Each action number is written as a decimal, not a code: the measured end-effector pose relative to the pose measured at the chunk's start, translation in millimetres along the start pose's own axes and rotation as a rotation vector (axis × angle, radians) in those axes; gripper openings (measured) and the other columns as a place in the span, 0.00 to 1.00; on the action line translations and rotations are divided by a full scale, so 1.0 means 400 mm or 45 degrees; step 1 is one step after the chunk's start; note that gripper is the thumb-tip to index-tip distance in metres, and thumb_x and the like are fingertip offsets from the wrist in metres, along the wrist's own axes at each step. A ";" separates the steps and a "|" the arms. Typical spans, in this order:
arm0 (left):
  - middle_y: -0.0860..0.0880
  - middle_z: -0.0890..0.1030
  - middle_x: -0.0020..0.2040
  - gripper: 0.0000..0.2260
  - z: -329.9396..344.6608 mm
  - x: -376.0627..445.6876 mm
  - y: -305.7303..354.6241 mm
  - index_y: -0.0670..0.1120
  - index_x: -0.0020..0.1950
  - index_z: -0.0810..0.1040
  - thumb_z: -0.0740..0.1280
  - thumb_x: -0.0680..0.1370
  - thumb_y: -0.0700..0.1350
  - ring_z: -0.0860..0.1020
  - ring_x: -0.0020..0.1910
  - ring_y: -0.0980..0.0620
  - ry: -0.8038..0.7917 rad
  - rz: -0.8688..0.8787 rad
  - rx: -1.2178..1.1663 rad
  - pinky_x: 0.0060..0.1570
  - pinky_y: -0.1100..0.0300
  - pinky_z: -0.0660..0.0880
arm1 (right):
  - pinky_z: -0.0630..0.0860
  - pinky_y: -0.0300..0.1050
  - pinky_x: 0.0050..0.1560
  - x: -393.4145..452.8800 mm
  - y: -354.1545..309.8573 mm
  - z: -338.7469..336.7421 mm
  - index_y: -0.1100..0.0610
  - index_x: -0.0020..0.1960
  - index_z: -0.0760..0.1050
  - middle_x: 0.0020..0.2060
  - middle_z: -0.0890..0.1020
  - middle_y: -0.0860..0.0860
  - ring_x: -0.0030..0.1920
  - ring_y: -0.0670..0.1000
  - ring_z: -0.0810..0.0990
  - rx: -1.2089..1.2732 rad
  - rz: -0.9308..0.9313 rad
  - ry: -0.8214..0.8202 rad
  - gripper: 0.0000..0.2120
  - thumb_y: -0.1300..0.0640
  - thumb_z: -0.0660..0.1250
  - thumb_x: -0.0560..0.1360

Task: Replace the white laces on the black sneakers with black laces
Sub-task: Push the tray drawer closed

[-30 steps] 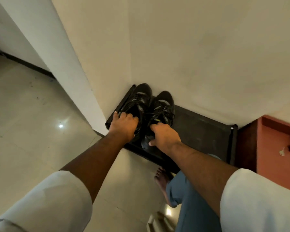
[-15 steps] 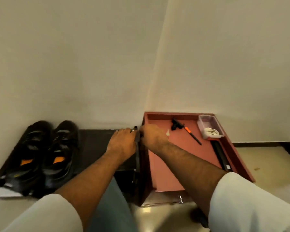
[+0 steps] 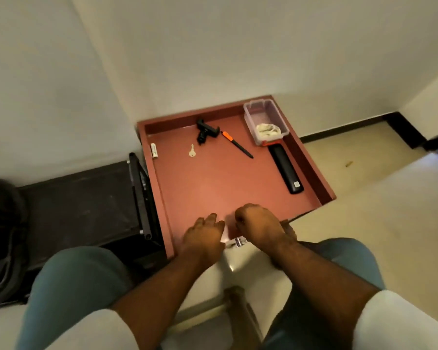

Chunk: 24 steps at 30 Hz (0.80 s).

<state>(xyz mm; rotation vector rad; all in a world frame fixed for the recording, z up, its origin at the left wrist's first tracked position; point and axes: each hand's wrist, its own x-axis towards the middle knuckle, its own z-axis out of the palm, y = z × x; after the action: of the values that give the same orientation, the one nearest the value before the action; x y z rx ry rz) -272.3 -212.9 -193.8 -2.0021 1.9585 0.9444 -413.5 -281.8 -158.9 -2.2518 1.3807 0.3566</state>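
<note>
The red worktop [image 3: 213, 188], a tray-like top with raised edges, fills the middle of the view against the pale wall. At its nine o'clock side stands a low black rack [image 3: 81, 198], and at the far nine o'clock edge of the view the black sneakers [image 3: 0, 236] sit on that rack, only partly in sight, their laces too dark and blurred to make out. At two o'clock on the worktop a long black bar-shaped object [image 3: 286, 170] lies lengthwise, and just beyond it, touching the far right corner, a clear plastic box [image 3: 264, 121] holds a bundle of white laces [image 3: 268, 129]. At twelve o'clock lie a black clip-like holder [image 3: 205, 130] and a black pen with an orange end [image 3: 237, 144], near each other. A small pale key [image 3: 192, 151] lies at eleven o'clock, with a little white tube [image 3: 154, 150] against the left edge. At six o'clock the left hand [image 3: 204, 236] rests over the near edge, fingers loosely bent and holding nothing that shows. The right hand [image 3: 259, 224] beside it is curled into a fist over the same edge; whether it grips anything cannot be told
</note>
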 end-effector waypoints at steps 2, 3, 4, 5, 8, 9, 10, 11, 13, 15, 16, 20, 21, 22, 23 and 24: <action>0.48 0.46 0.81 0.29 0.069 -0.006 0.001 0.51 0.80 0.51 0.60 0.82 0.45 0.47 0.79 0.41 0.039 -0.044 0.026 0.76 0.44 0.52 | 0.77 0.48 0.51 -0.022 0.051 0.066 0.55 0.53 0.80 0.50 0.82 0.55 0.51 0.58 0.80 0.036 0.054 -0.039 0.10 0.54 0.62 0.77; 0.49 0.44 0.81 0.31 0.092 -0.012 -0.006 0.52 0.80 0.47 0.60 0.81 0.41 0.44 0.79 0.42 0.085 -0.054 0.056 0.76 0.44 0.48 | 0.77 0.49 0.53 -0.033 0.073 0.095 0.54 0.55 0.80 0.52 0.82 0.55 0.53 0.57 0.80 0.041 0.090 -0.095 0.11 0.54 0.62 0.78; 0.49 0.42 0.81 0.34 0.111 -0.015 -0.014 0.52 0.80 0.44 0.59 0.81 0.36 0.41 0.79 0.43 0.117 -0.056 0.095 0.76 0.45 0.46 | 0.77 0.49 0.55 -0.042 0.093 0.124 0.54 0.59 0.79 0.56 0.81 0.55 0.56 0.58 0.79 0.030 0.129 -0.183 0.12 0.54 0.63 0.78; 0.50 0.40 0.81 0.36 0.121 -0.017 -0.021 0.52 0.80 0.42 0.57 0.79 0.33 0.40 0.79 0.43 0.136 -0.048 0.135 0.76 0.46 0.44 | 0.76 0.50 0.58 -0.050 0.108 0.144 0.55 0.62 0.77 0.59 0.79 0.56 0.59 0.58 0.78 0.018 0.159 -0.271 0.14 0.55 0.63 0.78; 0.49 0.39 0.81 0.36 0.118 -0.018 -0.024 0.52 0.80 0.41 0.54 0.78 0.30 0.40 0.79 0.43 0.141 -0.038 0.189 0.76 0.48 0.44 | 0.73 0.53 0.64 -0.036 0.135 0.177 0.57 0.70 0.69 0.66 0.74 0.57 0.65 0.60 0.73 -0.002 0.161 -0.396 0.22 0.57 0.65 0.76; 0.49 0.39 0.80 0.36 0.118 -0.016 -0.022 0.51 0.80 0.40 0.54 0.79 0.30 0.40 0.79 0.43 0.137 -0.036 0.197 0.76 0.48 0.44 | 0.72 0.53 0.65 -0.020 0.139 0.184 0.57 0.71 0.68 0.66 0.74 0.58 0.66 0.60 0.72 -0.017 0.146 -0.413 0.24 0.57 0.66 0.76; 0.49 0.39 0.80 0.36 0.118 -0.013 -0.022 0.52 0.80 0.40 0.54 0.79 0.31 0.40 0.79 0.43 0.135 -0.030 0.198 0.76 0.48 0.44 | 0.72 0.53 0.65 -0.002 0.140 0.186 0.57 0.71 0.68 0.67 0.73 0.58 0.66 0.60 0.71 -0.035 0.137 -0.430 0.25 0.56 0.66 0.75; 0.49 0.39 0.80 0.36 0.122 -0.012 -0.022 0.52 0.80 0.40 0.54 0.79 0.31 0.40 0.79 0.43 0.126 -0.027 0.200 0.76 0.48 0.45 | 0.72 0.53 0.65 0.012 0.142 0.195 0.56 0.71 0.68 0.67 0.74 0.57 0.67 0.60 0.71 -0.046 0.143 -0.458 0.25 0.55 0.67 0.75; 0.50 0.39 0.81 0.36 0.123 -0.011 -0.029 0.52 0.80 0.41 0.53 0.79 0.31 0.42 0.79 0.43 0.122 -0.022 0.197 0.76 0.49 0.46 | 0.72 0.53 0.65 0.030 0.143 0.214 0.53 0.72 0.67 0.68 0.73 0.56 0.67 0.60 0.71 -0.067 0.157 -0.504 0.26 0.56 0.67 0.75; 0.51 0.41 0.81 0.35 0.112 -0.010 -0.037 0.53 0.80 0.44 0.53 0.79 0.31 0.44 0.80 0.45 0.097 -0.003 0.144 0.76 0.50 0.49 | 0.72 0.52 0.65 0.028 0.147 0.232 0.50 0.73 0.66 0.69 0.72 0.55 0.67 0.59 0.71 -0.065 0.171 -0.512 0.27 0.58 0.65 0.75; 0.52 0.42 0.81 0.34 0.103 -0.010 -0.041 0.54 0.80 0.45 0.54 0.80 0.31 0.44 0.80 0.46 0.081 0.005 0.119 0.76 0.50 0.50 | 0.71 0.52 0.66 0.023 0.149 0.237 0.49 0.74 0.65 0.70 0.71 0.54 0.67 0.59 0.71 -0.063 0.181 -0.502 0.28 0.59 0.64 0.76; 0.53 0.44 0.81 0.33 0.072 -0.003 -0.045 0.55 0.80 0.48 0.55 0.80 0.33 0.46 0.80 0.47 0.007 0.024 0.066 0.76 0.50 0.53 | 0.69 0.55 0.68 0.016 0.154 0.233 0.46 0.76 0.61 0.73 0.68 0.53 0.69 0.60 0.69 -0.055 0.220 -0.530 0.30 0.58 0.63 0.75; 0.52 0.44 0.81 0.33 0.068 -0.003 -0.045 0.55 0.80 0.48 0.55 0.80 0.33 0.46 0.80 0.46 -0.007 0.024 0.059 0.76 0.49 0.52 | 0.69 0.56 0.68 0.013 0.150 0.230 0.46 0.76 0.60 0.73 0.67 0.53 0.70 0.60 0.68 -0.046 0.231 -0.544 0.31 0.58 0.63 0.75; 0.52 0.44 0.81 0.34 0.067 -0.003 -0.043 0.55 0.80 0.47 0.55 0.80 0.32 0.45 0.80 0.46 -0.013 0.022 0.051 0.76 0.49 0.52 | 0.68 0.56 0.68 0.009 0.147 0.227 0.46 0.77 0.59 0.74 0.65 0.52 0.70 0.60 0.68 -0.040 0.240 -0.554 0.32 0.57 0.63 0.75; 0.52 0.43 0.81 0.35 0.070 -0.002 -0.041 0.54 0.80 0.47 0.54 0.79 0.30 0.45 0.80 0.46 -0.011 0.020 0.049 0.76 0.49 0.51 | 0.68 0.56 0.69 0.004 0.146 0.226 0.46 0.77 0.58 0.75 0.64 0.52 0.71 0.61 0.67 -0.032 0.252 -0.560 0.32 0.57 0.62 0.75; 0.52 0.42 0.81 0.36 0.075 -0.006 -0.039 0.54 0.80 0.46 0.54 0.78 0.29 0.44 0.80 0.45 -0.002 0.022 0.059 0.76 0.49 0.50 | 0.67 0.56 0.69 -0.004 0.143 0.225 0.47 0.78 0.56 0.75 0.63 0.52 0.71 0.61 0.67 -0.024 0.266 -0.563 0.33 0.58 0.62 0.75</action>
<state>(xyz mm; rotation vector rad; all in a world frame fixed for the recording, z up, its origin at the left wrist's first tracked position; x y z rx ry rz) -266.7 -193.0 -220.3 -1.9616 1.9815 0.8959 -462.9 -255.8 -249.8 -1.8897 1.3690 0.8811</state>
